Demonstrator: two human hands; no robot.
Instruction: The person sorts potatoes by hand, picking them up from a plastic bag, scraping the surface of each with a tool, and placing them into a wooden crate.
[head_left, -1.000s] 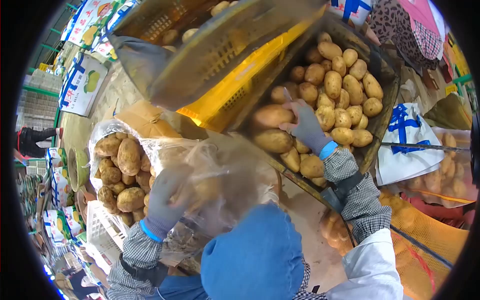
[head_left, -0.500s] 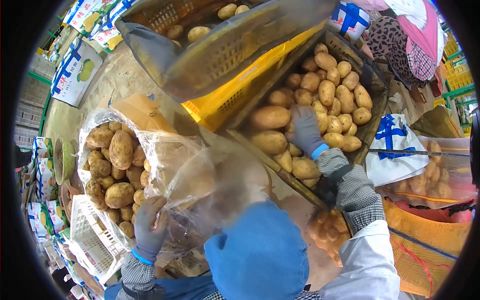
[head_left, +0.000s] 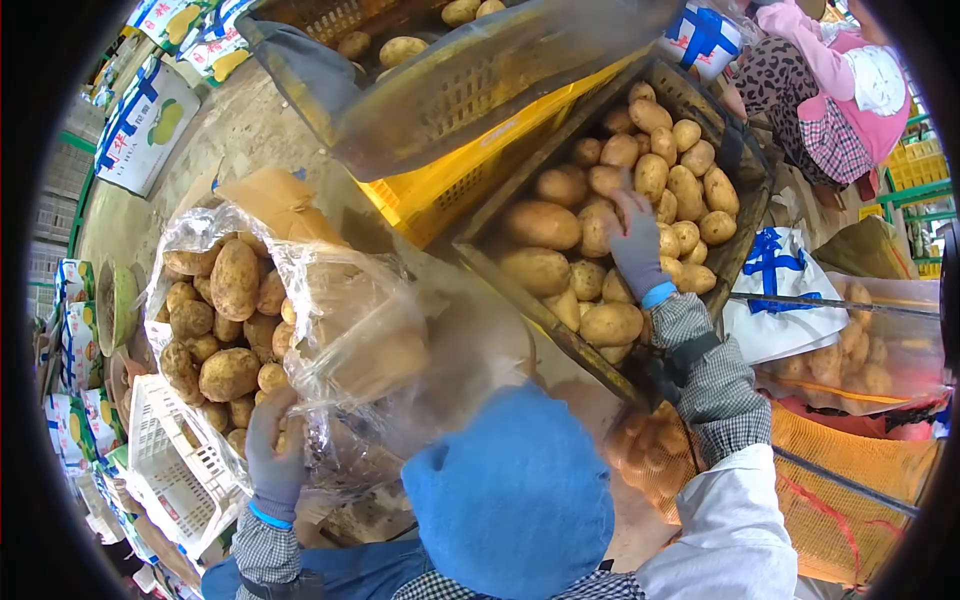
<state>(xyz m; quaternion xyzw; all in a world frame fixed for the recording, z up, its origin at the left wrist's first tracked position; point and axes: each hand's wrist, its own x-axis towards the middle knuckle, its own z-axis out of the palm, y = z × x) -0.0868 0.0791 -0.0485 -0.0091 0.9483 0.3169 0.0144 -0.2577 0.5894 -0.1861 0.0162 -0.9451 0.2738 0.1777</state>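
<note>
My right hand [head_left: 640,245], in a grey glove with bare fingertips, lies over the potatoes [head_left: 684,190] in a dark-lined crate [head_left: 590,378]. Its fingers are stretched out and touch the potatoes beneath; no potato is gripped in it. At lower left, my left hand [head_left: 272,455], gloved the same way, rests by the near edge of a clear plastic bag [head_left: 335,345]. Its fingers and thumb are apart, next to the bagged potatoes [head_left: 228,375]. Those look browner and dirtier than the crate's potatoes. Whether the fingers touch the plastic cannot be made out.
A yellow crate [head_left: 420,205] with a dark liner stands beyond. A white plastic basket [head_left: 175,465] is at the left, near printed cartons [head_left: 148,125]. An orange mesh sack [head_left: 840,490] lies at right. A person in pink [head_left: 835,90] crouches at upper right. A blue cap [head_left: 510,480] blocks the lower middle.
My right hand has shifted slightly up and right across the potatoes, fingers now more extended. My left hand has moved a little left along the bag. The person in pink has shifted right.
</note>
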